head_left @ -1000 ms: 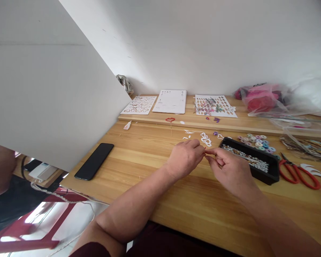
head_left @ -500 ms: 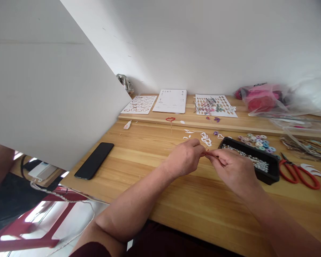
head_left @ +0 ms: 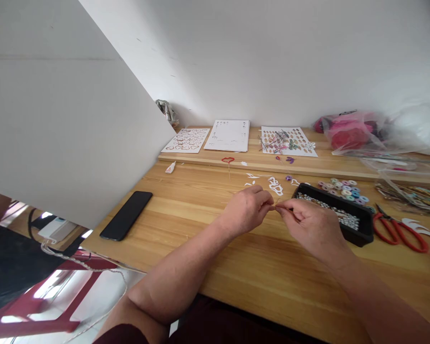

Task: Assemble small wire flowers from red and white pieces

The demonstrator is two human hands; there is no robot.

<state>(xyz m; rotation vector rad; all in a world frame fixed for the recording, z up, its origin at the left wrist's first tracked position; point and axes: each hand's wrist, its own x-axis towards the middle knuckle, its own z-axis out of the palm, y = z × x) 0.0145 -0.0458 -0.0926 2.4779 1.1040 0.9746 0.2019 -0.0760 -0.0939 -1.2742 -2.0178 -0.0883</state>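
My left hand is closed in a pinch above the table's middle. Facing it, my right hand pinches too, the fingertips of both hands almost meeting. Between them is something thin and small, mostly covered by the fingers; its kind cannot be made out. White paper cut-outs lie just beyond the hands. Close to my right hand stands a black tray of small silvery beads. Farther back, a red lip-shaped piece on a thin stem rests at the ledge's edge.
Red-handled scissors and thread spools lie at the right. A black phone and a small white glue bottle are at the left. Printed sheets and a pink bag sit on the raised ledge. A grey partition bounds the left.
Both hands stay in nearly the same place, still pinching. The fingertips have shifted slightly, and the reddish bit seen between them earlier shows less now.
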